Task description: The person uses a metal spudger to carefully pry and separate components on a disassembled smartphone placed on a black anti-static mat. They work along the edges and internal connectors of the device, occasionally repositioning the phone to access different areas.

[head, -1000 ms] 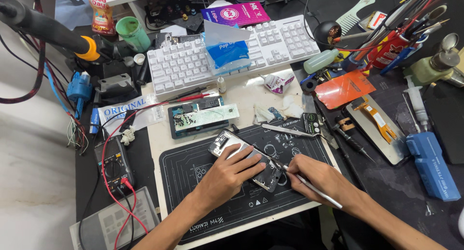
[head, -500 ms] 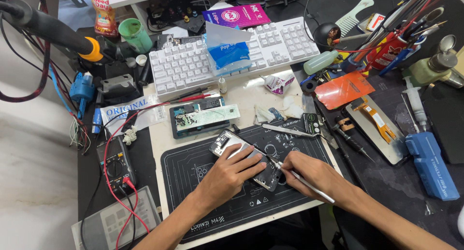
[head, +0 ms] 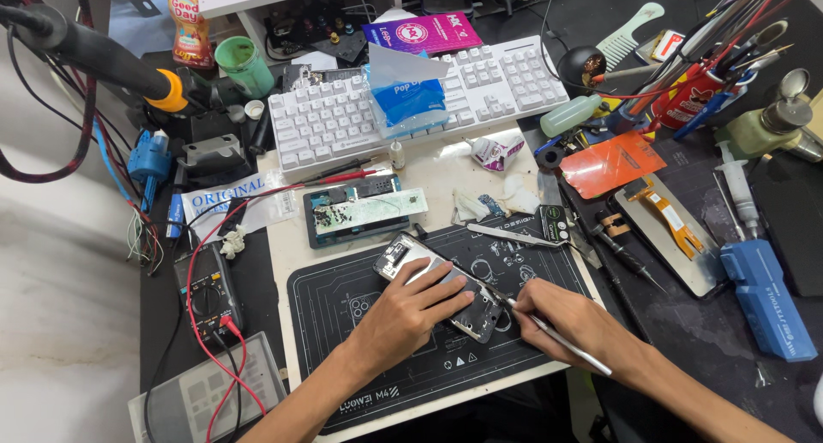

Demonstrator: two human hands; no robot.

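Observation:
An opened smartphone [head: 403, 256] lies slantwise on a black repair mat [head: 326, 323] in the middle of the bench. My left hand [head: 411, 310] rests flat on the phone's lower half, fingers spread and pressing it down. My right hand [head: 561, 314] grips a thin silver metal tool [head: 566, 347] like a pen, with its tip at the phone's right edge. A second opened phone [head: 360, 210] with a pale cover strip sits just above the mat.
A white keyboard [head: 343, 122] with a blue tissue pack [head: 403, 96] lies behind. A multimeter [head: 206, 293] with red leads stands at the left, tweezers [head: 506, 235] on the mat's top edge. A phone screen [head: 677, 242], orange film [head: 613, 162] and tool cup [head: 686, 92] crowd the right.
Both hands stay on the phone. My right hand and the tool have shifted only slightly along the phone's right edge.

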